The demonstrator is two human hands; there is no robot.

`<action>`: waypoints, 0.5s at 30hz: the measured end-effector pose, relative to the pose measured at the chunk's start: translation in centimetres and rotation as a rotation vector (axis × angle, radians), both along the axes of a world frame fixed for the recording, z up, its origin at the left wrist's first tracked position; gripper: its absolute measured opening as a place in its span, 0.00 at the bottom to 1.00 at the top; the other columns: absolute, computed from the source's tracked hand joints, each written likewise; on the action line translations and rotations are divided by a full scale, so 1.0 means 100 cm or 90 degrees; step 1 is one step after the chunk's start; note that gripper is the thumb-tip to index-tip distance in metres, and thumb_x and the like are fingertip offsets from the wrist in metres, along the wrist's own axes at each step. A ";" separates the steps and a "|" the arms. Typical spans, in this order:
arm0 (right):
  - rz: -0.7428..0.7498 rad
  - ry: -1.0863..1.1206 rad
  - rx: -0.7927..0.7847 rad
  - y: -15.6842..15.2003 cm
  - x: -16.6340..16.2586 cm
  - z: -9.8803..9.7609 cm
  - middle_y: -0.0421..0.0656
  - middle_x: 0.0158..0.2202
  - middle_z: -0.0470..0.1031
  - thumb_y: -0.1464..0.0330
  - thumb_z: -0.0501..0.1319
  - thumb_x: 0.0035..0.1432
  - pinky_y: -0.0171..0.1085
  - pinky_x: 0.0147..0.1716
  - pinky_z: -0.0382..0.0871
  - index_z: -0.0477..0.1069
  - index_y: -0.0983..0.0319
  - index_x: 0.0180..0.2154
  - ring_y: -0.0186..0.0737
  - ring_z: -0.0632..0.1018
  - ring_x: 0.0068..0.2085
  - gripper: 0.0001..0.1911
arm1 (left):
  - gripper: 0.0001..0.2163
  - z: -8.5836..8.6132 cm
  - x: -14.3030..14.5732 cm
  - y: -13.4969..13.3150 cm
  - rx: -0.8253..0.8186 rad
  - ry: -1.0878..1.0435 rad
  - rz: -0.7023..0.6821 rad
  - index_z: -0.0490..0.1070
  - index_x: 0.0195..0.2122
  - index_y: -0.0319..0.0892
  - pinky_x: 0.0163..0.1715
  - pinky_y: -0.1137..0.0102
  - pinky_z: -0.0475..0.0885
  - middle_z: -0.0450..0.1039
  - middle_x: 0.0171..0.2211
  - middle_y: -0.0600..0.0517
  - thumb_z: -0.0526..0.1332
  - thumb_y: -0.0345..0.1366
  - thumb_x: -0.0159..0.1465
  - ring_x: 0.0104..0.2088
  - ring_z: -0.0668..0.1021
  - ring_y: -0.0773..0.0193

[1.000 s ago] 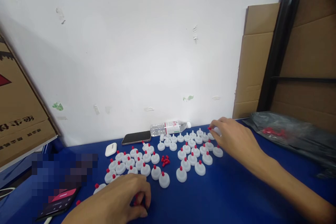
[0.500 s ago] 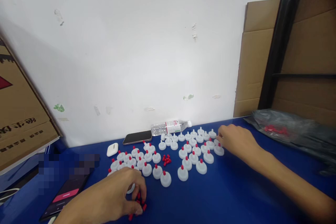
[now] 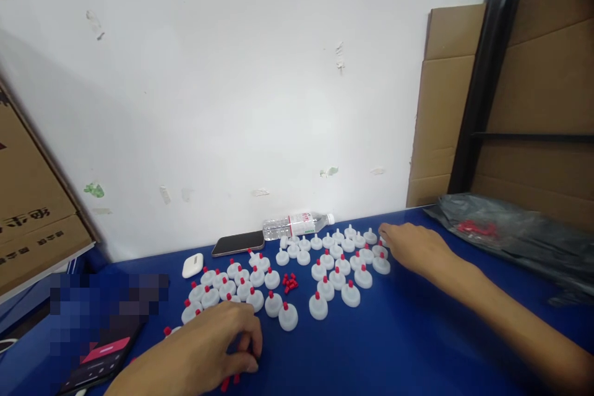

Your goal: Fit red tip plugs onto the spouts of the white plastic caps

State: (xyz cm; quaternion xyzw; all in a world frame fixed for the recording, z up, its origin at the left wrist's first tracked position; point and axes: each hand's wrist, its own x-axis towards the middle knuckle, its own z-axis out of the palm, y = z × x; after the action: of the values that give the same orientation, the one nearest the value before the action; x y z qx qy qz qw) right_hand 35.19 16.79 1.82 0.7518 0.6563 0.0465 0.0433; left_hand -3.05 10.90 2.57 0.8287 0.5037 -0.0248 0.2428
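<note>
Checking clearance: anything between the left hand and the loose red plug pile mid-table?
Yes. Red-tipped white caps in the front row stand between the left hand and the red plug pile. Bare blue table lies to their right.

L hand (image 3: 204,349): bare, broad back, short thumbnail at the tip end; behind the wrist a bare forearm to frame edge. R hand (image 3: 415,247): bare, slim fingers; behind its wrist a long, lean bare forearm, blurred twd the elbow end.
</note>
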 end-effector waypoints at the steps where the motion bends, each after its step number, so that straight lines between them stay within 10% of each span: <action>1: 0.004 0.002 -0.010 0.000 0.000 -0.002 0.44 0.43 0.79 0.61 0.60 0.72 0.47 0.43 0.77 0.73 0.63 0.52 0.43 0.81 0.42 0.14 | 0.05 0.000 0.000 0.000 0.007 -0.005 -0.003 0.79 0.39 0.51 0.41 0.70 0.66 0.77 0.38 0.57 0.67 0.36 0.63 0.43 0.77 0.61; 15: 0.013 0.012 0.018 0.011 0.005 -0.025 0.46 0.50 0.77 0.60 0.63 0.70 0.48 0.46 0.77 0.73 0.63 0.53 0.43 0.80 0.46 0.16 | 0.03 -0.015 0.015 0.006 0.106 -0.055 -0.065 0.78 0.37 0.47 0.42 0.70 0.67 0.76 0.42 0.55 0.65 0.34 0.69 0.42 0.78 0.62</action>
State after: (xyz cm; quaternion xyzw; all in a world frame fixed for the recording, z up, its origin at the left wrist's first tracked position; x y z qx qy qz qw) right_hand 35.68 17.94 -0.72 0.7458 0.6638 0.0493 0.0257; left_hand -1.53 11.55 1.07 0.8711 0.4498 0.0408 0.1930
